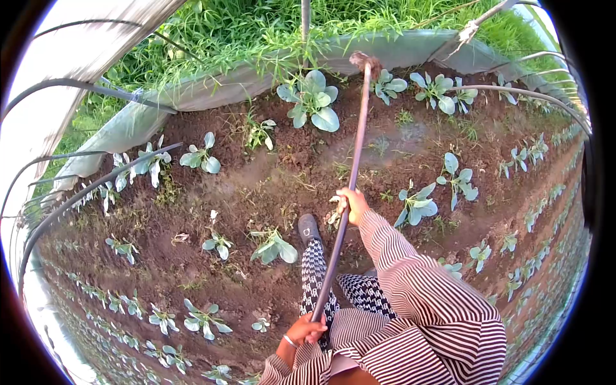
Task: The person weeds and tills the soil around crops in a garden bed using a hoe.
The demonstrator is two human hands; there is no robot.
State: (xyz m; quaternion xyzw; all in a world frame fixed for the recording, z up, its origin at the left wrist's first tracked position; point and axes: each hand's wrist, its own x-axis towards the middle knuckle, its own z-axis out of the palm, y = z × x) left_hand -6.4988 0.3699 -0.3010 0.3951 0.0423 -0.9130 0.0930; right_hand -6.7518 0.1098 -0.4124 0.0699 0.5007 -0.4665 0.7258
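A long-handled hoe (360, 135) runs from near my body up to the far edge of the soil bed. Its soil-caked head (366, 62) is at the top, by the plastic sheet, between two leafy plants. My left hand (307, 331), with a pale band at the wrist, is wrapped round the lower end of the handle. Further up the shaft, my right hand (352, 205) is closed around it. Close to the hoe head on the left grows a large leafy plant (312, 101); a smaller plant (387, 86) stands just right of it.
My shoe (308, 228) rests on brown soil (256, 186) among rows of young plants. A low plastic sheet (212, 90) borders the bed, with green grass (237, 32) beyond. Curved hoops (70, 204) arch at the left and right; an upright pole (305, 32) stands at the top.
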